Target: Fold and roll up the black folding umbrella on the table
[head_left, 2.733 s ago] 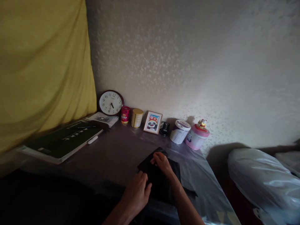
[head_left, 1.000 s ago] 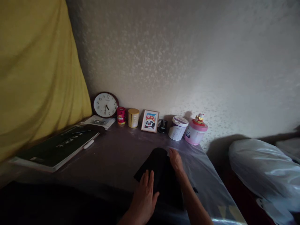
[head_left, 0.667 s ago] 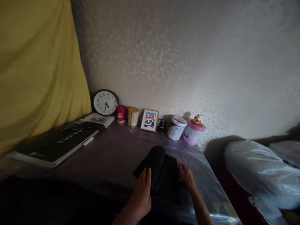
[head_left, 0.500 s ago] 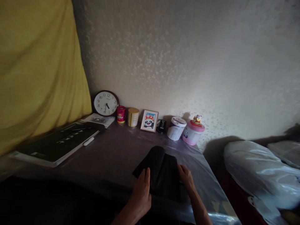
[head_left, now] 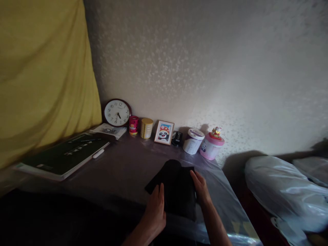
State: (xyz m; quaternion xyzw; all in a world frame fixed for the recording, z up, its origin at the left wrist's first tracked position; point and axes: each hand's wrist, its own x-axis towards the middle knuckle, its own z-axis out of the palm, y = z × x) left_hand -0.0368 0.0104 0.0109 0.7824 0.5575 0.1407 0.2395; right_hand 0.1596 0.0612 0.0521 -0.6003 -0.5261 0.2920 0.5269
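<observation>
A black, flexible item [head_left: 179,191], perhaps cloth or thin leather, lies partly folded near the front edge of the table. Its rounded flap points to the back left. My left hand [head_left: 155,208] rests against its left side, fingers together over the black material. At its right edge, my right hand [head_left: 201,187] pinches the upper right part between thumb and fingers. The undersides of both hands are hidden, and the front of the item fades into shadow.
Along the wall stand a round clock [head_left: 118,113], a red can [head_left: 133,125], a yellow can [head_left: 147,128], a framed panda picture [head_left: 164,132] and two tubs [head_left: 193,141]. A green book [head_left: 64,155] lies left. Plastic bags [head_left: 282,184] are beyond the table's right edge.
My right hand has moved up along the right edge of the black item, and that side has shifted slightly. My left hand has stayed nearly in place.
</observation>
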